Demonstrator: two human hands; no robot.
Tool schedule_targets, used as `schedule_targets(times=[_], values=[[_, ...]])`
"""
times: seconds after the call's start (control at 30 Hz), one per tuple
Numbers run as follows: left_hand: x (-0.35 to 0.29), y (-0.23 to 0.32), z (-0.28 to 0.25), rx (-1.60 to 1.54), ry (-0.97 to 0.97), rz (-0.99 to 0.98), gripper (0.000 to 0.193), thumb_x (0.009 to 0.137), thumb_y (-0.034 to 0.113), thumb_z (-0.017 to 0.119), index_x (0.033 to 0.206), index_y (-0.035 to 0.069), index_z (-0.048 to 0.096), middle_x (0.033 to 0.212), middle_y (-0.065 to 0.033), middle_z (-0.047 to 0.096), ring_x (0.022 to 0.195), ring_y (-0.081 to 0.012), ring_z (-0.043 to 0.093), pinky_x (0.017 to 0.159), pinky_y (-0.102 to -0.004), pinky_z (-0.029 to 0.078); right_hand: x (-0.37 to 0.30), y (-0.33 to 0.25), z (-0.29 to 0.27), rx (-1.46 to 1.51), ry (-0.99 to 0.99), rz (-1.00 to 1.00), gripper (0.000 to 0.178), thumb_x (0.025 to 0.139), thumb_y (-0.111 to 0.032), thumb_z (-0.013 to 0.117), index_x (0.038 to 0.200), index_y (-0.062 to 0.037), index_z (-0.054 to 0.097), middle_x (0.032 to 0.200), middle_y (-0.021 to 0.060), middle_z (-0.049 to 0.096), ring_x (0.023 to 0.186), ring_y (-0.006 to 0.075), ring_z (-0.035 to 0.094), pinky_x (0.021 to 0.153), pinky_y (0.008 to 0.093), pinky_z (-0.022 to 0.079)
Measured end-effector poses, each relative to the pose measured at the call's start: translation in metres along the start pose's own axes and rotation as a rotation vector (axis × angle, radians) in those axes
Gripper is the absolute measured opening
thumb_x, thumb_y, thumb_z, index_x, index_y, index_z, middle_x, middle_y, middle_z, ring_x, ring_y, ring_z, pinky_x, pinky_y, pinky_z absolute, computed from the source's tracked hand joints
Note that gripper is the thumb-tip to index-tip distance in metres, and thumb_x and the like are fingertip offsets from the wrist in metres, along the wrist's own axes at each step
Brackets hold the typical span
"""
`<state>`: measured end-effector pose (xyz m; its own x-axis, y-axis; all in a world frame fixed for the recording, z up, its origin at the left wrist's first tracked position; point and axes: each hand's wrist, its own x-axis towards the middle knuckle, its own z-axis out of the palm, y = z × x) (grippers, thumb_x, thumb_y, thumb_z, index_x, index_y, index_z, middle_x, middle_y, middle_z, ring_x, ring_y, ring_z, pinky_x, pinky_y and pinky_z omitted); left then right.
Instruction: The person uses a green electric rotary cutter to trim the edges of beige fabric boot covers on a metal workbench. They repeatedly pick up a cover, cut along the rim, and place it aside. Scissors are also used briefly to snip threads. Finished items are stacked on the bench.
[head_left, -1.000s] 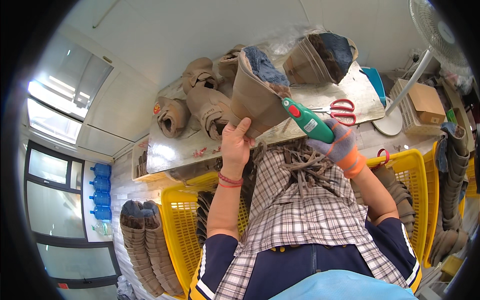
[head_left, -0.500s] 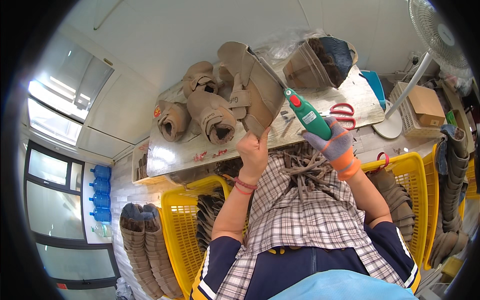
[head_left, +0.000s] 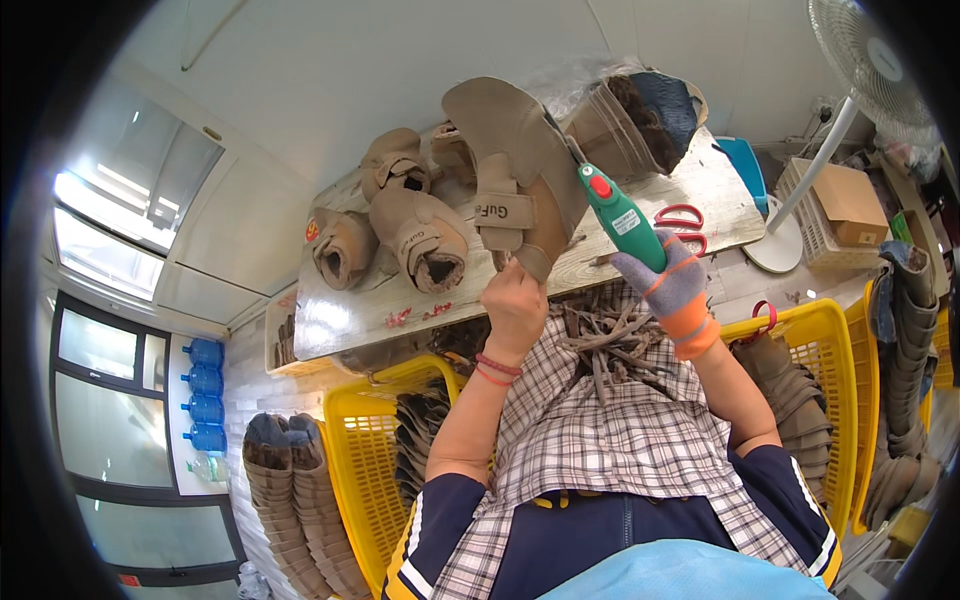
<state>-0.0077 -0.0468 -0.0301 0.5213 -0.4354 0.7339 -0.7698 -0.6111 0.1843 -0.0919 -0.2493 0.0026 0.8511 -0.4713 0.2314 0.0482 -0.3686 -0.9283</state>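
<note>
Tan and strapped, the boot piece [head_left: 515, 165] is above the table [head_left: 345, 325], stretching lengthwise away from the nearer left hand [head_left: 516, 308] pinching its close end, while the gloved right hand [head_left: 668, 285] grips a green tool [head_left: 622, 218] slanting toward the piece's right edge.

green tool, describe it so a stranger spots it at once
Find the pale table, then the gloved right hand by its near edge. It holds the green tool. Unlike the red-handled scissors nearby, its chunky body carries a red button.

Red scissors [head_left: 685, 227] partly hidden behind the green tool [head_left: 625, 216], white fan [head_left: 880, 62] cut off at top
</note>
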Motion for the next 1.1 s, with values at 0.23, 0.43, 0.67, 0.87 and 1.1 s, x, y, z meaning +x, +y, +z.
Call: schedule_targets(times=[0.23,0.43,0.67,0.87,1.1], values=[[-0.025,-0.005,0.004,0.055,-0.096,0.068,0.025,0.064,0.002,0.065,0.087,-0.006,0.063,0.087,-0.024,0.064,0.073,-0.0364,0.062,0.064,-0.0423,0.052,0.01,0.0,-0.001,-0.014,-0.013,-0.027,0.046,0.075,-0.042,0.079,0.092,-0.0013,0.064,0.069,0.0076,0.065,0.06,0.0145,0.061,0.058,0.029,0.049],[-0.03,-0.024,-0.003,0.07,0.043,0.103,0.03,0.065,0.003,0.064,0.093,-0.009,0.063,0.085,-0.024,0.063,0.069,-0.0369,0.059,0.063,-0.0424,0.05,0.02,0.006,-0.01,0.091,0.009,0.072,0.043,0.078,-0.038,0.077,0.095,-0.0008,0.065,0.074,0.0074,0.066,0.064,0.0134,0.061,0.06,0.0278,0.048],[0.065,-0.108,-0.038,0.377,0.162,-0.078,0.013,0.081,0.011,0.064,0.087,0.0,0.062,0.073,-0.0188,0.06,0.067,-0.0392,0.059,0.059,-0.0461,0.046,0.007,0.037,-0.037,0.138,0.087,0.134,0.037,0.08,-0.028,0.077,0.101,-0.0006,0.063,0.074,0.0021,0.063,0.064,0.0075,0.054,0.058,0.0247,0.045],[0.127,-0.213,-0.009,0.309,0.021,-0.24,0.029,0.08,0.003,0.059,0.11,0.001,0.062,0.109,-0.0183,0.06,0.107,-0.0349,0.054,0.093,-0.044,0.043,0.001,0.031,-0.044,0.214,0.065,0.184,0.027,0.083,-0.019,0.074,0.101,-0.002,0.064,0.077,-0.0028,0.062,0.065,0.0033,0.052,0.057,0.0197,0.042],[0.101,-0.237,0.044,0.035,0.21,-0.472,0.029,0.079,0.001,0.06,0.108,0.002,0.064,0.117,-0.0192,0.06,0.113,-0.0338,0.055,0.098,-0.0399,0.043,-0.003,0.055,-0.061,0.214,0.113,0.18,0.023,0.087,-0.023,0.068,0.093,-0.0023,0.06,0.068,-0.0021,0.054,0.056,0.0051,0.048,0.05,0.0205,0.037]])
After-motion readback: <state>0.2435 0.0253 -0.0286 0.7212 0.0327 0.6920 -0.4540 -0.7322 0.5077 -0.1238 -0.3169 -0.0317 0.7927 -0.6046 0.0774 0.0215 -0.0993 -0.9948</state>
